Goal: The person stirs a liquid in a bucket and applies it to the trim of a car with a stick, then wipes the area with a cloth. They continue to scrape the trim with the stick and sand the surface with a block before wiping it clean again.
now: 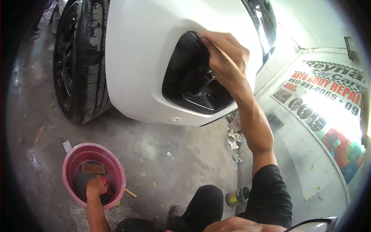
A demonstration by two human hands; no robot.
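My right hand point(228, 58) is closed around a thin wooden stick point(228, 58), its fingertips at the upper edge of the black recess point(189, 69) in the white car bumper point(139, 65). Down at the lower left, my left hand point(96, 185) reaches into a pink basin point(121, 174), its fingers wrapped round something pink point(104, 180) that is mostly hidden. A brown rectangular block point(93, 168) lies in the basin just beyond that hand.
A car tire point(91, 58) stands at the upper left. Another stick point(130, 193) lies by the basin. A dark can point(237, 196) stands near my right knee, with crumpled paper point(233, 138) by the wall. A printed banner point(328, 92) hangs at the right.
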